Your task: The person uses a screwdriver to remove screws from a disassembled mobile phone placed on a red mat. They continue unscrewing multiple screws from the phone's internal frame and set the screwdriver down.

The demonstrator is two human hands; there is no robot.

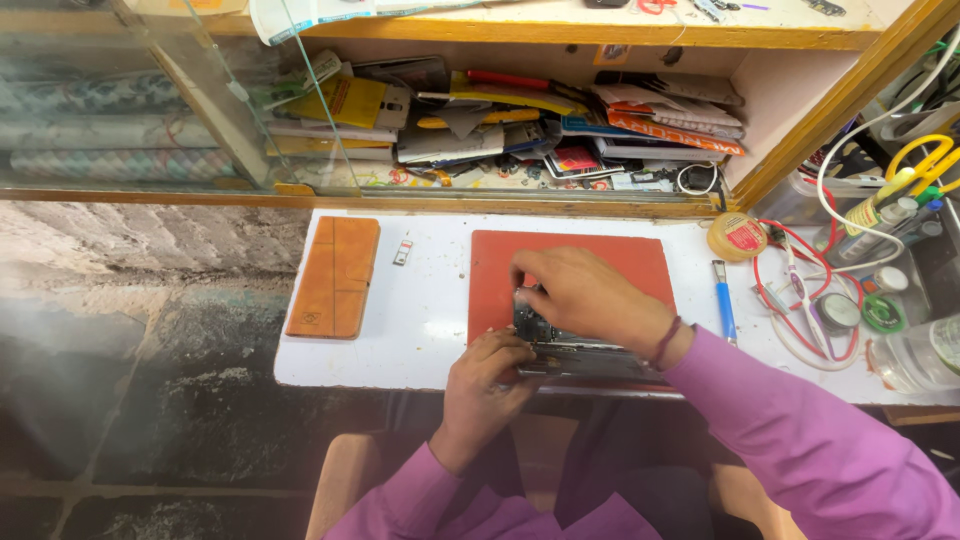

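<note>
An opened dark phone (560, 345) with its insides showing lies on a red mat (500, 270) on a white worktop (420, 320). My left hand (485, 385) grips the phone's near left edge. My right hand (585, 295) reaches over from the right and presses its fingertips onto the phone's upper left part. Whether a small tool sits under those fingers is hidden. Both sleeves are purple, and a dark band circles my right wrist.
A brown wallet-style case (335, 275) and a tiny metal tray (402, 252) lie left of the mat. To the right are a blue-handled tool (724, 300), a round tape roll (737, 236), red and white cables (800, 300) and small jars. A cluttered shelf (520, 130) stands behind.
</note>
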